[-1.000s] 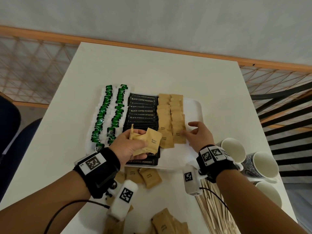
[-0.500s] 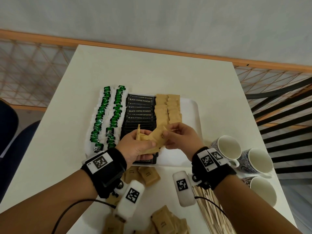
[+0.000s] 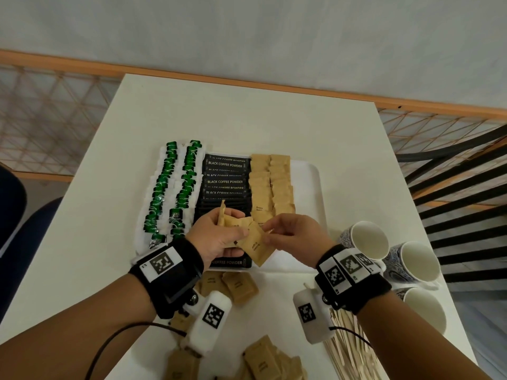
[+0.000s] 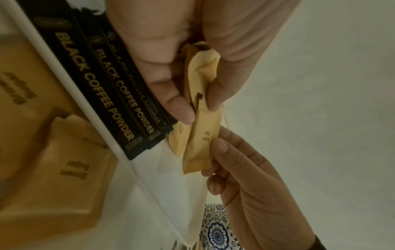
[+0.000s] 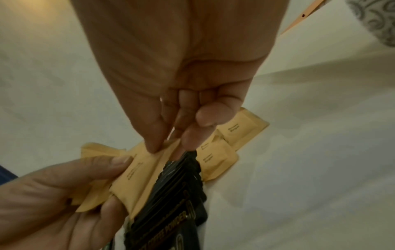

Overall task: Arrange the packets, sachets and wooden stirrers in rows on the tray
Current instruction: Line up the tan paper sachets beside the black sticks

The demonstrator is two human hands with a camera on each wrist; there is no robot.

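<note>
Several brown sachets (image 3: 233,231) gripped by left hand (image 3: 216,237); right hand (image 3: 293,237) fingers (image 5: 153,135) pinch front sachet (image 3: 256,246).

The near end of the row of black coffee powder sticks (image 3: 225,185) is hidden behind the left hand (image 3: 216,237). Small print on the tan brown sugar sachets (image 3: 270,185) is too small to read. Pale wooden stirrers (image 3: 348,349) and loose tan sachets (image 3: 263,360) run off the head view's bottom edge.
</note>
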